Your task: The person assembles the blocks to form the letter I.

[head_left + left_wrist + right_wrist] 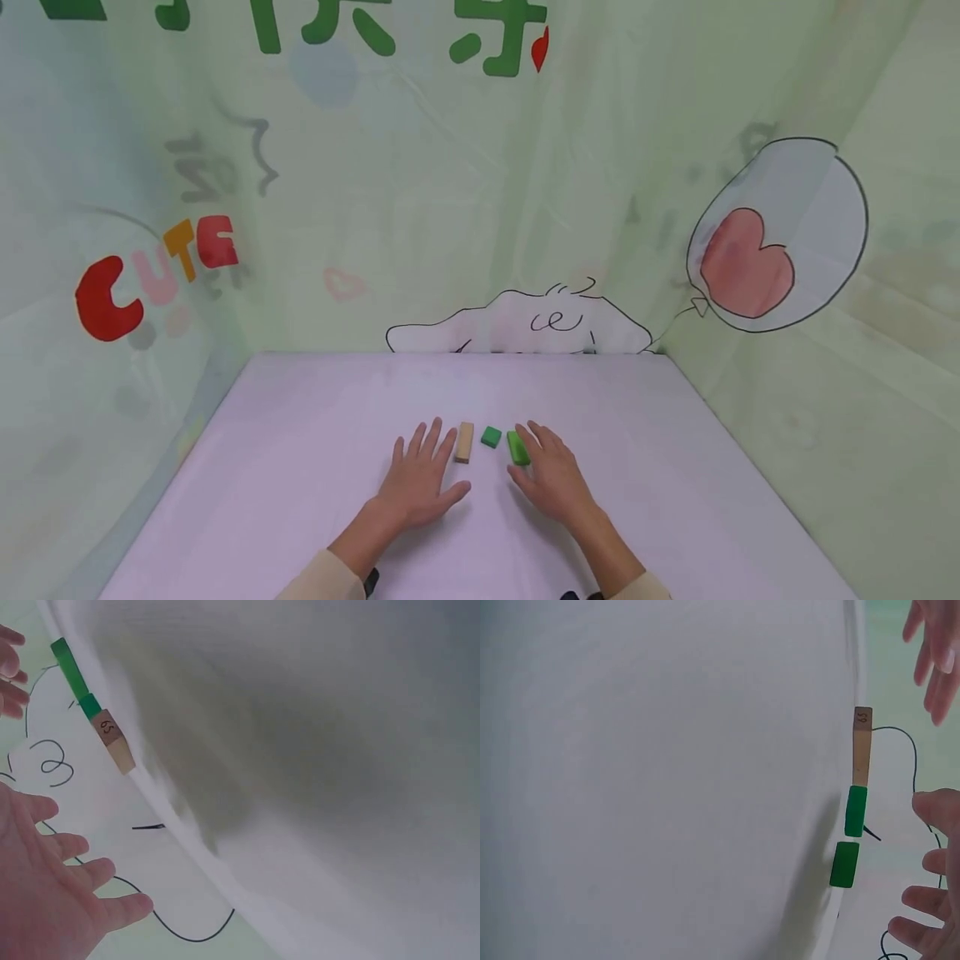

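Tan wood showed on your left, where the wooden block (464, 442) lay just beside the index finger of your left hand (422, 479), to its right. Its long axis ran away from you, the far end leaning slightly right. The small green block (491, 437) sat between your hands. The bright green block (518, 448) lay by your right hand (553, 473), partly hidden behind its fingers, its far end leaning left; you could not tell whether they touched. Your left fingers and thumb were spread wide and gripped nothing; your right fingers were loosely parted, slightly bent, and pinched nothing.

One end of the wooden block carried handwritten digits, apparently "65". Coloured letters (153, 275) on the wall sheet (450, 208) spelled "CUTE", while the green characters (512, 42) above were cut off. No brand could be read.
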`<state>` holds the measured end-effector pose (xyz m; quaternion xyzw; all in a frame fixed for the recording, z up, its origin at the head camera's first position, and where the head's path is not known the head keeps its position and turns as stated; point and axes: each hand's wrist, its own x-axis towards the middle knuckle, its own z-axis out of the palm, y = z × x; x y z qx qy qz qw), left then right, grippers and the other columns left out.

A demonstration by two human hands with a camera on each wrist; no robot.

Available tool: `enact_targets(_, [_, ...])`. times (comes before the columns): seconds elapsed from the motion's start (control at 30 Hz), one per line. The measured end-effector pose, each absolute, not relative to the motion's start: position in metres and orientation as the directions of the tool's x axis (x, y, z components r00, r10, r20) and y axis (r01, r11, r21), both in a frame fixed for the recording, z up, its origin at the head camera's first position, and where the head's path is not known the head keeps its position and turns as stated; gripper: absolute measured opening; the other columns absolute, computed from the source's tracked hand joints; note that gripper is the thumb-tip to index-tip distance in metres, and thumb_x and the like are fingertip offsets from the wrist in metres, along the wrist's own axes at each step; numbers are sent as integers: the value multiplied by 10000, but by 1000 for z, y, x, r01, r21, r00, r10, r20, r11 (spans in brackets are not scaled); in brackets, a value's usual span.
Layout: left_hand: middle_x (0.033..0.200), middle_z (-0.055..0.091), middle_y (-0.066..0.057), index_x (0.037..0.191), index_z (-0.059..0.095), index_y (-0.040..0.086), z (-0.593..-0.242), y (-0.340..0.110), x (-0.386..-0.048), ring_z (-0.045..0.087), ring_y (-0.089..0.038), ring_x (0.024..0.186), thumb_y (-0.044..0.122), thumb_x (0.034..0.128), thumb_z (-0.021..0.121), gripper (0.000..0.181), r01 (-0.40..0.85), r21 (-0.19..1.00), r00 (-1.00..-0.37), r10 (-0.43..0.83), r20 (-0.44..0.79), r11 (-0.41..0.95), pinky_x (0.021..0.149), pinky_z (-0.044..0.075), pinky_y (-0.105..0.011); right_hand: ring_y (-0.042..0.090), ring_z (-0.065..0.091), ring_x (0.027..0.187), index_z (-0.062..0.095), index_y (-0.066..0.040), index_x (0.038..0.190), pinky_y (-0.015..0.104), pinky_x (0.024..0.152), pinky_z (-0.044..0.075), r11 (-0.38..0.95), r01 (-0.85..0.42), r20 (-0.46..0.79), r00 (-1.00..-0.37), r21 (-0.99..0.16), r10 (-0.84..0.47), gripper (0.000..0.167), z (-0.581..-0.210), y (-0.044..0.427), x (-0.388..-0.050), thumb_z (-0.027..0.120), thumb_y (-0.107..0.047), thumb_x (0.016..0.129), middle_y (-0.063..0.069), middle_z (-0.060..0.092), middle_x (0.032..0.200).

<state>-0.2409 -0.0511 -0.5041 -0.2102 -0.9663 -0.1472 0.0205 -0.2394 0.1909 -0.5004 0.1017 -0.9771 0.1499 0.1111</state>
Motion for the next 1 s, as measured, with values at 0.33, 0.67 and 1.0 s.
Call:
enact_targets(0.33, [1722, 215, -157, 1639, 290, 131, -501, -44, -246, 222, -408, 1578, 617, 993, 515, 839, 409, 294, -912, 401, 90, 864, 1219, 215, -676, 419, 447, 1439, 522, -72, 1498, 624, 1140, 393, 924, -239, 224, -959, -299, -175, 637, -501, 186, -248, 737, -313, 949, 201, 499, 1538])
enact_targets(0.67, [1715, 231, -168, 1630, 308, 116, -507, -48, -251, 240, -413, 1571, 609, 995, 520, 832, 385, 309, -921, 382, 73, 870, 1211, 232, -681, 402, 436, 1453, 513, -99, 1514, 602, 1140, 412, 937, -160, 140, -983, -310, -121, 647, -507, 184, -255, 735, -335, 954, 187, 467, 1570])
enact_targets(1.0, [1702, 258, -186, 1618, 335, 98, -509, -46, -258, 255, -440, 1560, 574, 997, 548, 811, 330, 369, -937, 348, 19, 869, 1200, 235, -700, 407, 439, 1450, 499, -91, 1525, 599, 1137, 416, 935, -126, 88, -991, -332, -102, 658, -512, 184, -261, 729, -329, 957, 199, 448, 1582])
